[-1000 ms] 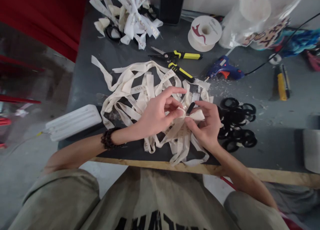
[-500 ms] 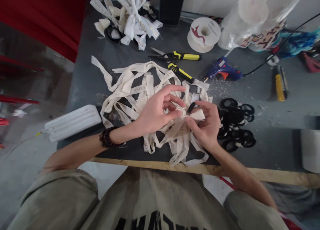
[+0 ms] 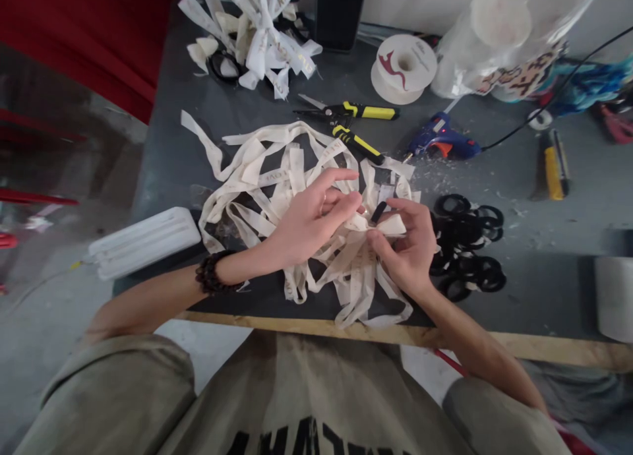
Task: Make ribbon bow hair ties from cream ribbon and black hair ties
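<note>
Between the thumb and fingers of my right hand [image 3: 408, 244] is a cream ribbon bow [image 3: 393, 226], with a black hair tie [image 3: 378, 212] showing behind it. My left hand [image 3: 316, 217] is at the bow's left side, index finger stretched out, the thumb laid over the other curled fingers. Those fingertips meet the bow's left loop, though the exact contact is partly hidden. Under both hands spreads a tangled heap of cream printed ribbon [image 3: 277, 178]. To the right of my right hand lies a pile of black hair ties [image 3: 467, 244].
Yellow-handled snips [image 3: 366, 112] lie open beyond the ribbon. A blue glue gun [image 3: 442, 138] with a black cord, a ribbon spool [image 3: 404, 66] and a yellow cutter [image 3: 556, 168] are further right. Finished bows [image 3: 271, 46] sit at the back left; a white lamp-like device [image 3: 146, 242] is at left.
My left thumb has lifted from the front of the bow and moved up over the curled fingers. My right hand and the bow have hardly moved.
</note>
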Demonstrator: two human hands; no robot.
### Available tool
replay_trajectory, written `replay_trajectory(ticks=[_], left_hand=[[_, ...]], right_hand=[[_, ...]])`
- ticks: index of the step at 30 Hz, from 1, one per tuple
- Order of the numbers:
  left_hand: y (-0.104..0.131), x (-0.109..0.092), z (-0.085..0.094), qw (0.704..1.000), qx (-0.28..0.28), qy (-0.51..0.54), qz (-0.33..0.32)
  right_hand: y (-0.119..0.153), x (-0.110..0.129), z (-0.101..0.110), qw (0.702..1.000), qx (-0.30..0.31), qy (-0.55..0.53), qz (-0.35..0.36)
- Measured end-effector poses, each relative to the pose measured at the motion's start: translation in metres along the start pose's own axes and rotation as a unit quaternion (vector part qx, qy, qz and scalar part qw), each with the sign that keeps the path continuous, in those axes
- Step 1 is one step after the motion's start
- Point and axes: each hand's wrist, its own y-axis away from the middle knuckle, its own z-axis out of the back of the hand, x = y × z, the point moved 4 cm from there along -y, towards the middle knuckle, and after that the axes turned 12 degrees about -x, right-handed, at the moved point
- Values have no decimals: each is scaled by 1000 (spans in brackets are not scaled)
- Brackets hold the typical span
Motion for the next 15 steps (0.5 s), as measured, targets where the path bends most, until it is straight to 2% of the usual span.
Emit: replay_trajectory(ticks=[2, 6, 15], left_hand=[[1, 0, -1, 999, 10, -35, 1], [2, -1, -2, 994, 10, -101, -41], [-1, -3, -1, 995, 20, -85, -51]], right_hand=[[0, -2, 0, 1000, -1, -8, -11], [2, -4, -1, 999, 3, -29, -35], [2, 0, -2, 999, 28, -31, -29]])
